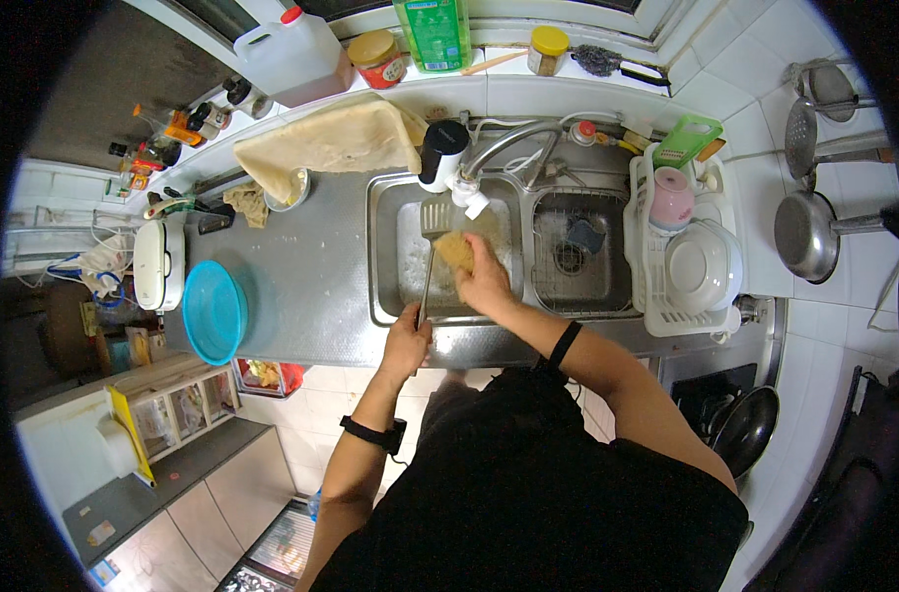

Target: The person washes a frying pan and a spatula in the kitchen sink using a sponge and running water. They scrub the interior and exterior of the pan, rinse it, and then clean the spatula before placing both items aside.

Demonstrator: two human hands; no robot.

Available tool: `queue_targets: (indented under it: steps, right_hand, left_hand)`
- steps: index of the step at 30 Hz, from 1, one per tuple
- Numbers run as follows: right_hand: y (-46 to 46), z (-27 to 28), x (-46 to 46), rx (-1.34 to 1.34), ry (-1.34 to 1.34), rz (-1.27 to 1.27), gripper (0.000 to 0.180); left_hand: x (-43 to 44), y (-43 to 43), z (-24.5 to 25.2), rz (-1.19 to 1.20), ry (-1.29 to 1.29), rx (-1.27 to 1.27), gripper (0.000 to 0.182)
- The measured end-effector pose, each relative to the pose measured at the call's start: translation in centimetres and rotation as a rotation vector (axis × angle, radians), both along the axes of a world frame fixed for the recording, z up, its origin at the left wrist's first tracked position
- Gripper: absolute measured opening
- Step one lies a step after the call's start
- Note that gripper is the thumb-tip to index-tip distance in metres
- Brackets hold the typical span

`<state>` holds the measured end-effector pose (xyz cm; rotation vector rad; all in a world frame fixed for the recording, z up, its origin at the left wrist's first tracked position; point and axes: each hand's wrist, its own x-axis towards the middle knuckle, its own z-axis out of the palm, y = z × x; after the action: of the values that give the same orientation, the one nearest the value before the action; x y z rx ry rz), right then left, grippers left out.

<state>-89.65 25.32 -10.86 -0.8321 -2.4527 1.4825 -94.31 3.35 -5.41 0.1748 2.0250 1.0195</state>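
Observation:
My left hand point(406, 342) grips the handle of a slotted metal spatula point(428, 274) at the front edge of the sink. The spatula's slotted head points away from me, over the left basin point(387, 288). In my right hand point(486, 280) is a yellowish-brown sponge point(454, 251), held against or just beside the spatula's shaft below the head. Soapy, cloudy water lies in the basin underneath. Above it is the white spout of the faucet point(477, 204); whether water runs from it I cannot tell.
The right basin point(618, 281) holds a wire rack and a dark cloth or sponge point(584, 234). A white dish rack point(653, 314) with bowls stands at the right. To the left are a blue plastic basin point(214, 314) and a white appliance point(153, 264). Bottles and jars line the windowsill.

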Motion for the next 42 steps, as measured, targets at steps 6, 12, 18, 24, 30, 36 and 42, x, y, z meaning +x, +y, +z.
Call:
queue_targets:
  steps: [6,12,18,24,30,36,42]
  right_hand:
    - [6.6,1.3,-3.7,0.558,-0.072,0.068,0.061]
    - [0.8,1.2,-0.9,0.426,0.042,0.411,0.065]
    - [-3.0,2.1,2.8,0.343,0.195,0.627,0.059]
    - [6.2,-0.7,-0.3,0.606,0.008,0.386,0.054]
    - [14.3,-1.0,-0.2,0.367,-0.287,-0.005,0.062]
    - [21.6,2.9,1.2,0.366,-0.580,-0.226,0.083]
    - [24.0,2.7,0.6,0.358,-0.649,-0.101,0.076]
  left_hand:
    - [1.4,-1.0,1.0,-0.123,0.082,0.076,0.053]
    - [1.5,-1.3,0.8,-0.114,0.233,0.132,0.053]
    - [1.2,-1.7,-0.3,-0.041,0.150,0.092,0.051]
    - [3.2,-1.6,2.0,0.006,-0.086,0.130,0.049]
    - [4.2,-2.6,4.2,0.041,-0.128,0.134,0.053]
    - [3.8,-3.6,4.2,0.026,-0.034,0.165,0.053]
    - [4.0,-3.9,5.8,0.084,-0.081,0.103,0.049]
